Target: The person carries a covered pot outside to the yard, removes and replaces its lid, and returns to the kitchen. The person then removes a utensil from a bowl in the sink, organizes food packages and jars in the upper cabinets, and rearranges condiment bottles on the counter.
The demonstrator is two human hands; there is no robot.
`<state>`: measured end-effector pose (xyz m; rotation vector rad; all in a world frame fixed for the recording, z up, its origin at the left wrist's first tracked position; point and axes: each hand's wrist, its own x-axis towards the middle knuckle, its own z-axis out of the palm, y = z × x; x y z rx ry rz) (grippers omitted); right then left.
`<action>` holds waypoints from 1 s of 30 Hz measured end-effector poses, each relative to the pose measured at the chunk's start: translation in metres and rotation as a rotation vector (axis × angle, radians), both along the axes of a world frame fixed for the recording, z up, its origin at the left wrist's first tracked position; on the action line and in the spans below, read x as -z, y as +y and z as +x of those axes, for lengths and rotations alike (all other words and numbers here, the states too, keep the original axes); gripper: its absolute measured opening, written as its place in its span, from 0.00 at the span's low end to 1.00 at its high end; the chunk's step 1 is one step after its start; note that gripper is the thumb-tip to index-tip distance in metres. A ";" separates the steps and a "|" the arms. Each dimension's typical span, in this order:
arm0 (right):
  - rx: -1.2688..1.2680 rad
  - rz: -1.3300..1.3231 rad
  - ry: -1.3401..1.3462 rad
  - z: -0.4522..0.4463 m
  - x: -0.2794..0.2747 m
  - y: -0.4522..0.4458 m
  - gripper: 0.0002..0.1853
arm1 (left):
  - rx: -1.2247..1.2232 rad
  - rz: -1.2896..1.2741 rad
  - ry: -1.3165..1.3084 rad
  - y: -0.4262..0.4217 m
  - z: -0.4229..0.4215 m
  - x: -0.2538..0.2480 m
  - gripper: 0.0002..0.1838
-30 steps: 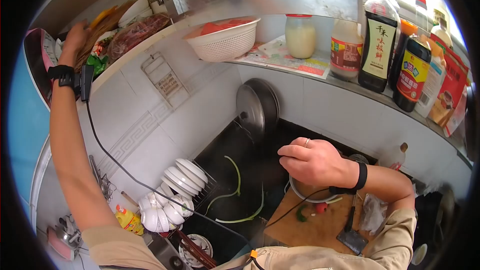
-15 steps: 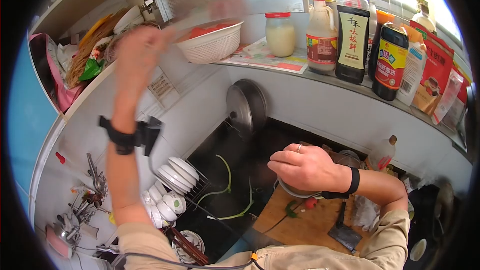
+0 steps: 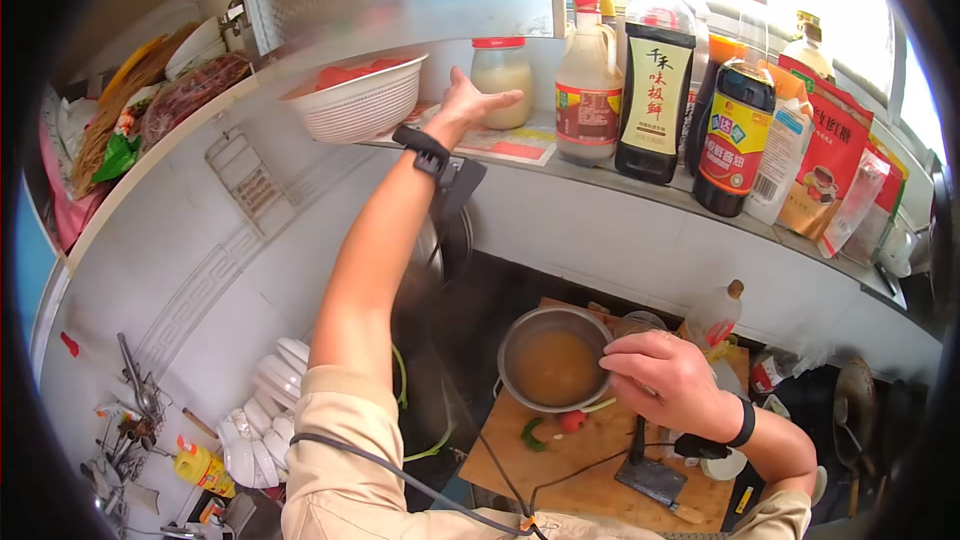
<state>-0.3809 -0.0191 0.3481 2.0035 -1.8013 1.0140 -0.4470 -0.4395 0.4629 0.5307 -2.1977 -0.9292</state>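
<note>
My left hand (image 3: 470,105) reaches up to the shelf with thumb and fingers apart, in front of a glass jar (image 3: 503,80) with a red lid and pale contents. Whether it touches the jar is unclear. A white basket (image 3: 360,100) holding something red is left of the hand. My right hand (image 3: 665,380) is at the right rim of a metal bowl (image 3: 552,360) of brownish liquid, its fingers curled together; what they hold, if anything, is too small to tell. The bowl stands on a wooden board (image 3: 500,450) with a cleaver (image 3: 650,480) and a red vegetable (image 3: 573,421).
Sauce bottles (image 3: 655,80) and packets (image 3: 825,150) line the shelf (image 3: 600,176). An open cupboard with bags is at upper left. White bowls (image 3: 250,445) and a yellow bottle (image 3: 203,468) are at lower left. Green stalks lie on the dark counter.
My left hand has moved right from the cupboard to the jar, its fingers now spread. The view has shifted right. My right hand has moved off the bowl's middle toward its right rim.
</note>
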 end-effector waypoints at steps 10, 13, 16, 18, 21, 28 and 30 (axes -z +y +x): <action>0.167 0.083 -0.122 -0.001 0.006 0.023 0.12 | -0.243 0.008 0.079 0.000 -0.053 0.012 0.56; 0.167 0.104 -0.162 0.000 0.009 0.014 0.12 | -0.212 0.008 0.090 -0.004 -0.045 0.017 0.54; 0.125 0.085 -0.120 0.000 0.004 0.001 0.12 | -0.113 0.013 0.162 0.002 -0.038 0.016 0.52; 0.057 0.095 -0.124 0.001 0.001 -0.009 0.12 | 0.081 0.091 0.236 0.012 -0.026 0.014 0.52; 0.005 0.069 -0.081 0.002 0.002 -0.022 0.12 | 0.070 0.120 0.258 0.012 -0.034 0.015 0.51; 0.006 0.089 -0.085 0.005 0.005 -0.019 0.12 | 0.197 0.167 0.400 0.017 -0.043 0.015 0.51; 0.031 0.094 -0.077 0.003 0.008 -0.015 0.12 | 0.187 0.137 0.400 0.018 -0.050 0.015 0.51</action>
